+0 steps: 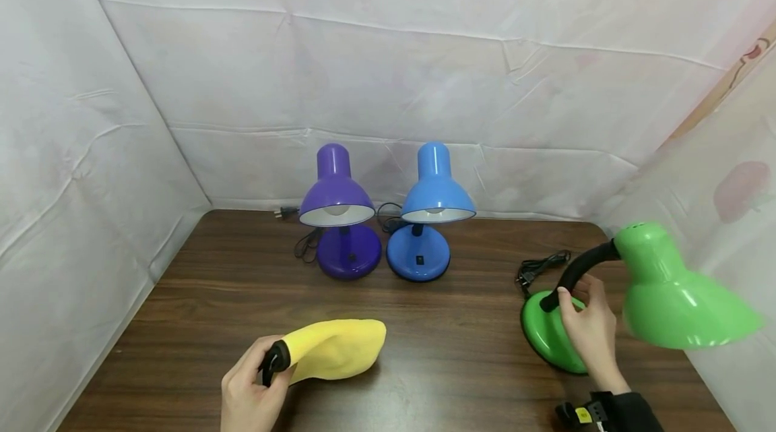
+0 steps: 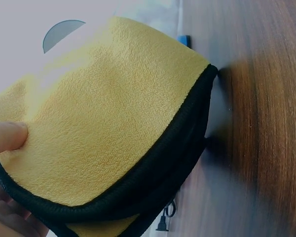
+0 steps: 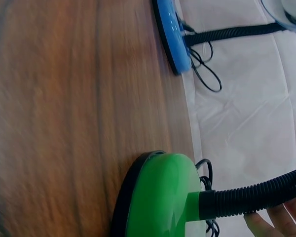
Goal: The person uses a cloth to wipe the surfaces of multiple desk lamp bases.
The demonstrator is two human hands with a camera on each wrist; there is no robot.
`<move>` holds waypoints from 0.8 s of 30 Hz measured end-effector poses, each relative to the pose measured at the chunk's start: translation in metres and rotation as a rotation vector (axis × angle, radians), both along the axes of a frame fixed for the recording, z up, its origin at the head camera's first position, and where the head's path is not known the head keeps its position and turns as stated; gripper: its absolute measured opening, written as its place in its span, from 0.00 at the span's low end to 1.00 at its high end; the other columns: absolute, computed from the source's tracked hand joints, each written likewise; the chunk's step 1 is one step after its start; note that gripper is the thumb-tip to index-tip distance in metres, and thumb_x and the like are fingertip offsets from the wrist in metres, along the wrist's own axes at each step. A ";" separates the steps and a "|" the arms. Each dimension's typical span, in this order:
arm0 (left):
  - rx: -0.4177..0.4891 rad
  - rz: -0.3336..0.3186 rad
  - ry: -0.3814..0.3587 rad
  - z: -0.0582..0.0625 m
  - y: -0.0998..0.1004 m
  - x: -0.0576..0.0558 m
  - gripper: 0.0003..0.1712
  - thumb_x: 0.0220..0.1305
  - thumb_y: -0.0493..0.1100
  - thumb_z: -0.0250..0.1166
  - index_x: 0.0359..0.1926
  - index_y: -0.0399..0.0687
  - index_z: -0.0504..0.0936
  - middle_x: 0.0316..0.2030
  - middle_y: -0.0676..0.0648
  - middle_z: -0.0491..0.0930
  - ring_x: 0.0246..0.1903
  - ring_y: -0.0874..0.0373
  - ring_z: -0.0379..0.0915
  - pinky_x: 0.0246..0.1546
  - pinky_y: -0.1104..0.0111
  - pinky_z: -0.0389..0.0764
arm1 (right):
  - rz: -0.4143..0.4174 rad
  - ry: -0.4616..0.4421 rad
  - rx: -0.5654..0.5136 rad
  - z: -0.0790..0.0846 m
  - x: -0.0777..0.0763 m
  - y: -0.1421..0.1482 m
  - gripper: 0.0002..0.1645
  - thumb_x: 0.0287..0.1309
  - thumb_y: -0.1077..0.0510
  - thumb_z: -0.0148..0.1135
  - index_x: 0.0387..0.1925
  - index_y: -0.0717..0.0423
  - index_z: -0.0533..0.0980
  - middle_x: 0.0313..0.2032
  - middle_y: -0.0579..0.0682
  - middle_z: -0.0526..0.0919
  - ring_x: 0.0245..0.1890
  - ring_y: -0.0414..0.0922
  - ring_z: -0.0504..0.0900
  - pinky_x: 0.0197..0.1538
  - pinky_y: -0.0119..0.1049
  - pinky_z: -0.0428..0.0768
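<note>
A yellow cloth [image 1: 339,349] with black edging is pinched by my left hand [image 1: 251,385] over the front left of the table; the left wrist view shows its fuzzy folded face [image 2: 108,113] with the thumb pressed on it. At the right, my right hand [image 1: 594,324] grips the black ribbed gooseneck [image 3: 251,196] of a green desk lamp. Its green base [image 1: 548,331] sits by the table, and its green shade [image 1: 673,297] leans out to the right. The lamp's lower right base is partly hidden behind the hand.
A purple desk lamp [image 1: 342,199] and a blue desk lamp [image 1: 435,193] stand side by side at the back of the wooden table [image 1: 461,324]. Black cords lie by their bases, and a bundled cord [image 1: 536,267] lies behind the green lamp. White cloth walls [image 1: 388,81] enclose the table.
</note>
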State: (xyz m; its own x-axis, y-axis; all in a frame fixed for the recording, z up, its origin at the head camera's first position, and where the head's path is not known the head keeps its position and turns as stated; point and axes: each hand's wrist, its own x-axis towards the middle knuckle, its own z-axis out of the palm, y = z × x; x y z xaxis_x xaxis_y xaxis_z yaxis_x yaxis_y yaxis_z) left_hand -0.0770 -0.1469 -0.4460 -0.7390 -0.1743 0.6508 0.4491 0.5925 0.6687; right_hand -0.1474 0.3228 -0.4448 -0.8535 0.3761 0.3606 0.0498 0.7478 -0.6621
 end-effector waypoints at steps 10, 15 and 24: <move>0.004 0.020 -0.034 0.001 0.001 0.001 0.24 0.33 0.22 0.73 0.34 0.45 0.80 0.32 0.50 0.81 0.34 0.75 0.75 0.35 0.86 0.74 | 0.239 0.126 0.047 -0.037 -0.003 0.000 0.22 0.60 0.53 0.58 0.54 0.53 0.67 0.41 0.53 0.77 0.43 0.41 0.78 0.38 0.28 0.80; 0.008 0.024 -0.046 0.001 0.001 0.002 0.24 0.33 0.21 0.72 0.34 0.44 0.80 0.32 0.50 0.81 0.34 0.75 0.75 0.35 0.86 0.74 | 0.327 0.147 0.025 -0.040 -0.003 -0.009 0.23 0.59 0.57 0.60 0.55 0.51 0.68 0.43 0.52 0.78 0.45 0.36 0.78 0.41 0.23 0.79; 0.011 0.040 -0.069 0.003 0.001 0.004 0.23 0.33 0.22 0.72 0.34 0.44 0.80 0.32 0.50 0.81 0.34 0.76 0.75 0.35 0.87 0.74 | 0.406 0.072 -0.030 -0.005 0.008 -0.045 0.19 0.56 0.66 0.61 0.49 0.56 0.69 0.40 0.51 0.78 0.46 0.33 0.77 0.43 0.21 0.78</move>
